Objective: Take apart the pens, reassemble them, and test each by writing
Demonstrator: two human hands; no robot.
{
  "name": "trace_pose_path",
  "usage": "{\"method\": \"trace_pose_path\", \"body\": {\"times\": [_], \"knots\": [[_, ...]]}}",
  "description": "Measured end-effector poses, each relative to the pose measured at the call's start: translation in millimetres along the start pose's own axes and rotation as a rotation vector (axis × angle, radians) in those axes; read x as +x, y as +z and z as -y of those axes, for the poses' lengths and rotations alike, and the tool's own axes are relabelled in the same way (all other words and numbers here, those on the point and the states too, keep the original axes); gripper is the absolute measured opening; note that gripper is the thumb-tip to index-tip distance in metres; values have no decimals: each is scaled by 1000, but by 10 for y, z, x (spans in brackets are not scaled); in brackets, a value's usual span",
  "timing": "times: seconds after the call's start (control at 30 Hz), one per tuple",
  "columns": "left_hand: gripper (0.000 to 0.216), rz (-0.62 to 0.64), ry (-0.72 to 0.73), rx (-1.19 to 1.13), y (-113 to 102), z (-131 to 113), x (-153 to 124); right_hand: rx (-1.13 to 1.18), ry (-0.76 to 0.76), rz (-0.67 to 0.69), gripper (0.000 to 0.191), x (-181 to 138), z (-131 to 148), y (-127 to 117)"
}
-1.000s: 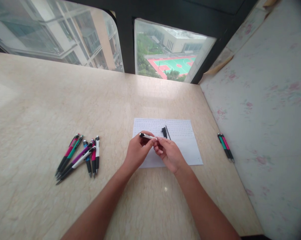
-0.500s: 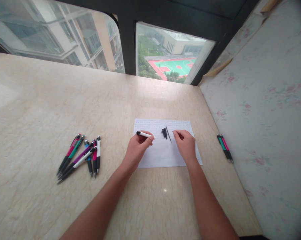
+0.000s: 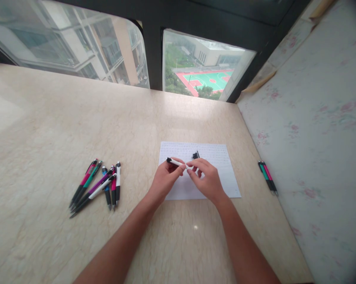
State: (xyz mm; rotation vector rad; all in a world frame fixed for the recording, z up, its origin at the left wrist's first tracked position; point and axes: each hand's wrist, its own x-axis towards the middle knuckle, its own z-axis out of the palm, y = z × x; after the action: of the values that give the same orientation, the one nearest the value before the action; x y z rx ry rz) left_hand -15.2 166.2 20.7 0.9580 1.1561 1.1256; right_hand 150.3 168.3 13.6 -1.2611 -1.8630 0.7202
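Note:
Over the paper, my left hand grips a white pen barrel with a black end. The barrel's other end points right, at my right hand. There the thumb and forefinger of my right hand are pinched close around the barrel's tip. Whether they grip the barrel or a tiny part is too small to tell. Beyond the right fingers lie a black pen grip and a thin dark refill on the paper, both partly hidden by the hand.
Several click pens in pink, green, purple, blue and white lie bunched on the stone sill at left. A green pen and a pink pen lie along the papered wall at right. Windows stand behind.
My right hand has moved left across the paper to the end of the white barrel, now covering part of the refill and black grip. My left hand still holds the barrel.

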Motion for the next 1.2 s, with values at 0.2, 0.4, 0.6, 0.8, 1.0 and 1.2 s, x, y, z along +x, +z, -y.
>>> {"method": "trace_pose_path", "body": {"times": [0.2,0.4,0.6,0.8,1.0,1.2], "knots": [[24,25,-10,19,10,0,-2,-109,-43,-58,15,-10,66,79],[23,25,8,63,-33,9,22,-378,118,-322,13,2,-291,-271],[21,23,24,99,-70,25,37,-473,197,-305,13,-136,-499,-385],[20,25,29,104,-67,45,43,-502,175,-250,16,-171,-501,-317],[24,33,45,140,-70,34,53,-458,171,-229,26,-160,-476,-320],[31,-2,86,131,-87,-12,32,-223,372,-505,45,-178,-488,-420]]}}
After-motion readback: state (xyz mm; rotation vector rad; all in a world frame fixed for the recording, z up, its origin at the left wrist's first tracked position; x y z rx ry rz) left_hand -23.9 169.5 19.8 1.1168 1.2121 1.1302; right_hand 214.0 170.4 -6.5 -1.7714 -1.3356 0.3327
